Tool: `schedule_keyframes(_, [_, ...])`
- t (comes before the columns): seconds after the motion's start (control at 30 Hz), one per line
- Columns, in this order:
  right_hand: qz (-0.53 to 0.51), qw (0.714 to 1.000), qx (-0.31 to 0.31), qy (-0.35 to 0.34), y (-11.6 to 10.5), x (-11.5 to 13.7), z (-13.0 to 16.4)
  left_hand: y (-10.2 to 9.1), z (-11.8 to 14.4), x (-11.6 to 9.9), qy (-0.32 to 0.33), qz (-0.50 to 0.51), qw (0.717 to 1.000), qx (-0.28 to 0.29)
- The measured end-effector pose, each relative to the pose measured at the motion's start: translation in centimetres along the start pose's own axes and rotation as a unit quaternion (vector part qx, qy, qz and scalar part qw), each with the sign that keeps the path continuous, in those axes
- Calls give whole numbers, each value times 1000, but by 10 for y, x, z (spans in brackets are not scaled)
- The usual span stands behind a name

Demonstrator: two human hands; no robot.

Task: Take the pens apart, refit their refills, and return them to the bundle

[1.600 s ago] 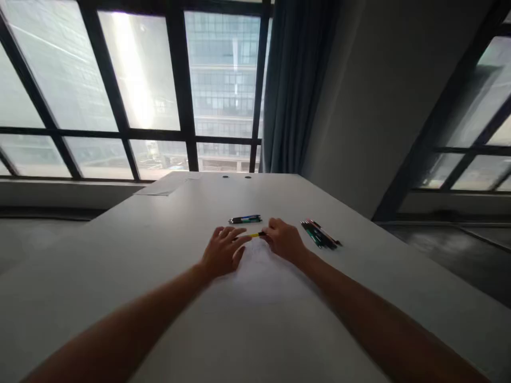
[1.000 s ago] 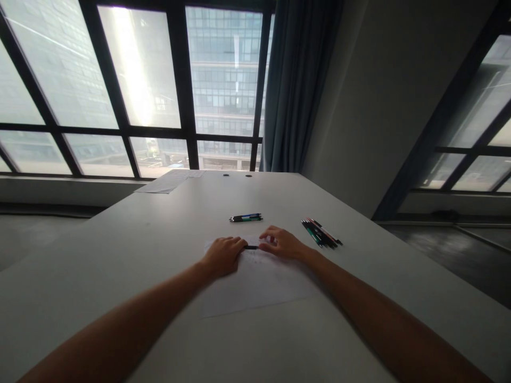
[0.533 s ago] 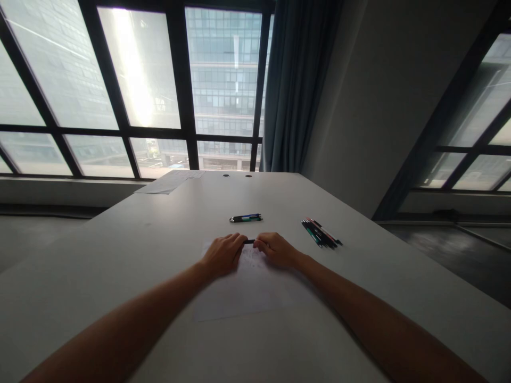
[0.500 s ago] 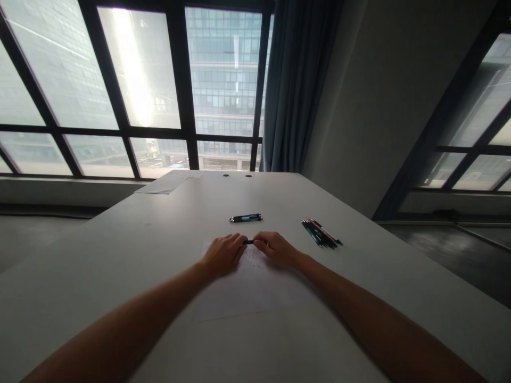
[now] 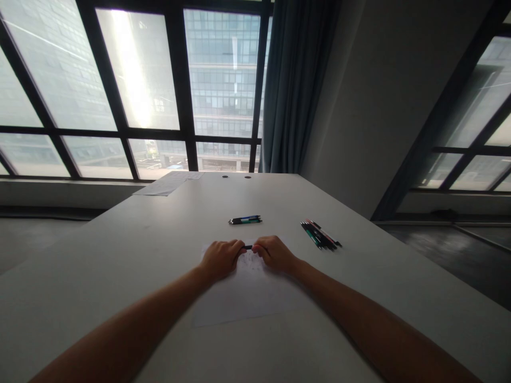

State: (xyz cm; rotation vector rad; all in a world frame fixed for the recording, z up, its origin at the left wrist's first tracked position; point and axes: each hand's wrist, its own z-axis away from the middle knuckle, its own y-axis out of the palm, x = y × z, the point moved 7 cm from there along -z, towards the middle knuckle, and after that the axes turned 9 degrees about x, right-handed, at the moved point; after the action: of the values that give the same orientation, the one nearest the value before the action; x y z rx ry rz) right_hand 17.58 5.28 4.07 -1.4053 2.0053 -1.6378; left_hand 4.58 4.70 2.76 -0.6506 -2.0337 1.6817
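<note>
A dark pen lies crosswise between my hands, and only its short middle stretch shows. My left hand is closed on its left end. On the other end, the fingers of my right hand are curled round it. Both hands are over a white sheet of paper with small scribbles near its top. Beyond the hands lies a small group of pens, dark with blue and green parts. To the right, a larger bunch of pens rests at a slant.
The white table stretches away toward the windows. More paper sheets lie at its far left corner. Two round dark holes are set near the far edge. A blue-grey curtain hangs behind the table.
My hands have shifted slightly, the fingers curling more tightly round the pen. Both pen groups lie as before, and the view has tilted a little.
</note>
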Motion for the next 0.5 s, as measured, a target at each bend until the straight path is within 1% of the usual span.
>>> schedule_keyframes(0.27, [98,995,17,-30,6,2,3,2,0,1,26,3,1000,10])
schedule_keyframes(0.37, [85,996,-7,-32,1,4,3,1,-1,2,20,13,1000,6])
schedule_keyframes(0.43, [63,997,-33,-13,-3,3,3,0,-1,3,14,20,1000,-2])
schedule_keyframes(0.5, [50,998,-46,14,-5,-1,3,-1,-2,4,8,24,1000,-9])
